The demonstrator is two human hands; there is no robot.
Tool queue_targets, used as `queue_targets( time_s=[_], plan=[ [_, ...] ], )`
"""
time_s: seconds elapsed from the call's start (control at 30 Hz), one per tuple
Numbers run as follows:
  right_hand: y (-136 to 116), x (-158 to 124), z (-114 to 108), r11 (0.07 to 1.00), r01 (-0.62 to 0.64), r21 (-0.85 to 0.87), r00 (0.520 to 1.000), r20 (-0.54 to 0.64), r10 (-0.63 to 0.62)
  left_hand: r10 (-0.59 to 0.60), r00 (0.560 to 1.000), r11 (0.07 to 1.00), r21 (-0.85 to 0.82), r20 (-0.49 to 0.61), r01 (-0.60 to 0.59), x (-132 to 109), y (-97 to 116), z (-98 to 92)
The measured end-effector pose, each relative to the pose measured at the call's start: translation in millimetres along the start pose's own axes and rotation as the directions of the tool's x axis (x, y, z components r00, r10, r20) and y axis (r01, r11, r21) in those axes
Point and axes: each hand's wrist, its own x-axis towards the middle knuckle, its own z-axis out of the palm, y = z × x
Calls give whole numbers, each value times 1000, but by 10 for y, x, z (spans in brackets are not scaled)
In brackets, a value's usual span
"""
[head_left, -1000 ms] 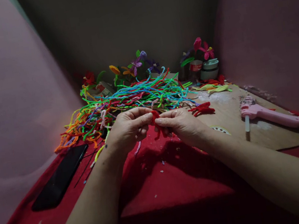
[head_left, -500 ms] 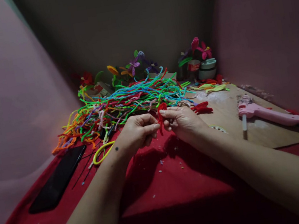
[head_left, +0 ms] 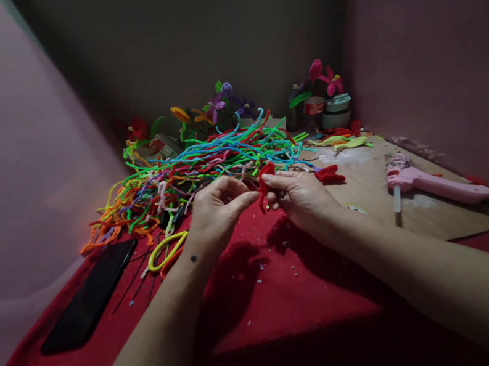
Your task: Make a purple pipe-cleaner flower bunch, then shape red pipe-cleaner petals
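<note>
A small red bent piece of pipe cleaner (head_left: 266, 170) is pinched between the thumb and fingers of my right hand (head_left: 305, 194). Facing it, my left hand (head_left: 217, 211) has its thumb stretched out, the tip at the left edge of the red piece. Its fingers curve above, apart from the thumb; their tips are partly hidden. More shaped red pipe cleaner pieces (head_left: 330, 175) lie just beyond my right hand. Behind both hands spreads a heap of multicoloured pipe cleaners (head_left: 221, 152).
On the right, a pink glue gun (head_left: 436, 183) rests on a brown board (head_left: 367, 187). A black phone (head_left: 90, 296) and yellow-handled scissors (head_left: 157, 254) lie left on the red cloth (head_left: 294, 312). Pipe cleaner flowers (head_left: 216, 108) and a lidded jar (head_left: 337, 111) stand behind.
My left hand has loosened from its pinch, its thumb straightening and its fingers lifting away. My right hand still holds the red piece. The view has shifted slightly.
</note>
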Motion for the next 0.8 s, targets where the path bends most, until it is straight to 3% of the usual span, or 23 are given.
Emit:
queue_targets(
  time_s=[0.1, 0.23, 0.43, 0.63, 0.8],
  plan=[
    [19, -5, 2, 1000, 3, 7, 1000, -15, -3, 142, 990, 966, 214, 21, -143, -44, -41, 84],
    [47, 5, -5, 1000, 3, 6, 999, -32, -3, 206, 979, 904, 382, 10, -194, -89, -108, 167],
    [66, 32, -16, 999, 31, 13, 999, -18, -31, 153, 988, 961, 231, 14, -152, -94, -130, 215],
    [68, 24, -11, 999, 17, 35, 999, -33, -16, 193, 979, 936, 288, 61, -202, -117, -109, 196],
    [54, 29, -13, 999, 35, 2, 999, 2, -35, 131, 982, 973, 171, 138, -153, -98, -111, 139]
  ],
)
